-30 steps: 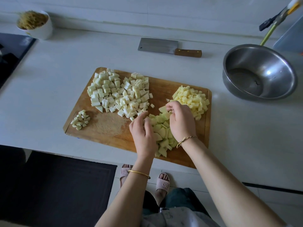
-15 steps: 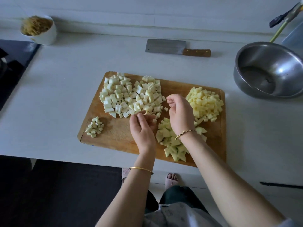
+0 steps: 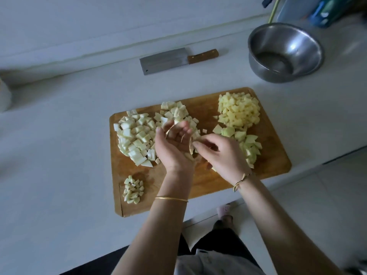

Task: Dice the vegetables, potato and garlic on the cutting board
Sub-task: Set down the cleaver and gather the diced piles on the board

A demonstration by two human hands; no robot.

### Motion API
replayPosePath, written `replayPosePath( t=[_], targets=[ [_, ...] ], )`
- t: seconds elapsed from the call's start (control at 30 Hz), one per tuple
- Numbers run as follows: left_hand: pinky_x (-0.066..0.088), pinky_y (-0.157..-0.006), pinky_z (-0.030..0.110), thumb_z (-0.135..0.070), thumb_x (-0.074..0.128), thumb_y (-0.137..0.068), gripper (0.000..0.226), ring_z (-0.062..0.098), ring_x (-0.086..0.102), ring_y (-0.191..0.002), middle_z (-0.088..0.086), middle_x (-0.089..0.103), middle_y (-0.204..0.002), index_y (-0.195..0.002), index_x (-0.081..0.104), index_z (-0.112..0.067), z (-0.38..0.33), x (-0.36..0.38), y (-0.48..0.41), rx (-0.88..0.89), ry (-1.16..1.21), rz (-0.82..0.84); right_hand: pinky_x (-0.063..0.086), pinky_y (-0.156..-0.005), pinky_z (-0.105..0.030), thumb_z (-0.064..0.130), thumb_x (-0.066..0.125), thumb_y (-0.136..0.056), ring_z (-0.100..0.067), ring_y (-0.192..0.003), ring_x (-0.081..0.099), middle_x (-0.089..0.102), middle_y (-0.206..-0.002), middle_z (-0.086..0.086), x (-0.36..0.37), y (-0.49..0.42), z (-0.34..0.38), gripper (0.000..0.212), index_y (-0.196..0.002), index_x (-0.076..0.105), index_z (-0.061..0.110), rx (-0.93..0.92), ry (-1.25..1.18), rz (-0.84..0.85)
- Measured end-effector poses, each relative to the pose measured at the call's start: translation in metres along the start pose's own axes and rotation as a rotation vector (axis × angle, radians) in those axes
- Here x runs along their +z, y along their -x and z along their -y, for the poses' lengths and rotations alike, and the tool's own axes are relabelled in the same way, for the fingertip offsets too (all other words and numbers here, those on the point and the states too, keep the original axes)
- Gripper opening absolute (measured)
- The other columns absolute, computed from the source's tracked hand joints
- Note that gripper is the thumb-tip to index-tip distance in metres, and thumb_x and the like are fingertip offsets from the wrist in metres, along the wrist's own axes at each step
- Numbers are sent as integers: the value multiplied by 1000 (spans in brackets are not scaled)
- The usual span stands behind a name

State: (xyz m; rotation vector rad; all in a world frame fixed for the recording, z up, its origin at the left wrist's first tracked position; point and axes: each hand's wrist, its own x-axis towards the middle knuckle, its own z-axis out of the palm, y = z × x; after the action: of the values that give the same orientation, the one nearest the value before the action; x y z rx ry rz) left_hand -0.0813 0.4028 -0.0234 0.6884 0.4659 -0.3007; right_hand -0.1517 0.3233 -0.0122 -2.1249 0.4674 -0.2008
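Note:
On the wooden cutting board point(image 3: 276, 157) lie a large pile of pale diced vegetable point(image 3: 137, 135), a yellow heap of diced potato point(image 3: 238, 112), light green diced pieces point(image 3: 249, 144) and a small heap of chopped garlic point(image 3: 133, 189). My left hand point(image 3: 174, 147) is turned palm up over the board's middle, its fingers curled around thin peel scraps point(image 3: 187, 139). My right hand point(image 3: 222, 155) is beside it, its fingertips pinching at those scraps by the left palm. It hides part of the green pile.
A cleaver point(image 3: 164, 60) with a wooden handle lies on the white counter behind the board. A steel bowl point(image 3: 286, 54) stands at the back right, with containers behind it. The counter edge runs just in front of the board; feet and floor show below.
My left hand has turned palm up and lifted off the board with thin scraps in it. My right hand left the green pile and came to the left palm. The camera view shifted.

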Motion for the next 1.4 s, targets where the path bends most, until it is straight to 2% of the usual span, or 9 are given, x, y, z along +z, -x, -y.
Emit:
replayPosePath(
  t=[0.2,0.3,0.43,0.5,0.6,0.77,1.03,1.23,1.4],
  targets=[
    [51,-69,26,-26,31,-101,33,18,60,-70,5,65,-70,-87,57,-10,5,11,-4,-18,-166,121,54,-53,-30,4,68,-82,-9,-48,60,67,-65,-2,-1,6,15,14,-77,67,17,190,-172,19],
    [50,-68,27,-25,33,-100,30,19,58,-71,6,66,-71,-87,56,-10,10,16,-6,15,-244,128,55,-51,-27,5,65,-85,-6,-53,61,69,-74,-4,-2,7,17,4,-86,68,6,247,-263,32],
    [46,-70,27,-28,33,-99,30,17,57,-76,4,68,-78,-91,57,-13,16,19,-8,41,-425,170,53,-50,-24,7,64,-88,-9,-50,61,68,-74,-4,-2,3,14,6,-86,68,10,303,-258,15],
    [46,-71,27,-27,31,-101,31,16,58,-77,4,67,-80,-93,57,-12,16,20,-9,55,-479,205,52,-55,-23,8,64,-89,-12,-54,62,67,-72,-1,-6,-2,4,7,-88,70,8,267,-115,-100],
    [47,-72,27,-21,33,-101,28,17,59,-80,6,66,-83,-92,57,-11,15,25,-10,103,-515,196,48,-74,-24,11,58,-93,-21,-91,65,68,-101,-7,-15,-8,-18,18,-104,72,7,210,334,-257],
    [47,-75,31,-17,36,-99,25,18,59,-82,5,66,-82,-86,58,-16,15,28,-8,133,-562,157,46,-77,-29,10,58,-93,-26,-103,59,62,-111,-11,-19,-7,-40,21,-111,70,8,214,494,-313],
    [48,-77,32,-15,44,-95,16,18,60,-83,4,67,-84,-88,59,-15,16,29,-6,130,-610,135,41,-68,-25,9,55,-93,-25,-92,58,58,-102,-11,-23,-8,-52,17,-91,72,5,209,527,-252],
    [49,-75,29,-18,48,-96,11,13,61,-83,4,68,-89,-90,55,-14,-2,22,-11,209,-668,100,49,-80,-29,-2,59,-89,-28,-97,63,67,-102,-13,-19,-12,-31,18,-101,72,3,89,414,-414],
    [50,-73,25,-10,45,-94,14,13,60,-83,4,64,-92,-87,53,-19,-30,3,-18,389,-723,30,46,-83,-17,-5,55,-90,-19,-96,66,70,-105,-8,14,-4,2,25,-110,67,3,63,170,-439]
  ],
)
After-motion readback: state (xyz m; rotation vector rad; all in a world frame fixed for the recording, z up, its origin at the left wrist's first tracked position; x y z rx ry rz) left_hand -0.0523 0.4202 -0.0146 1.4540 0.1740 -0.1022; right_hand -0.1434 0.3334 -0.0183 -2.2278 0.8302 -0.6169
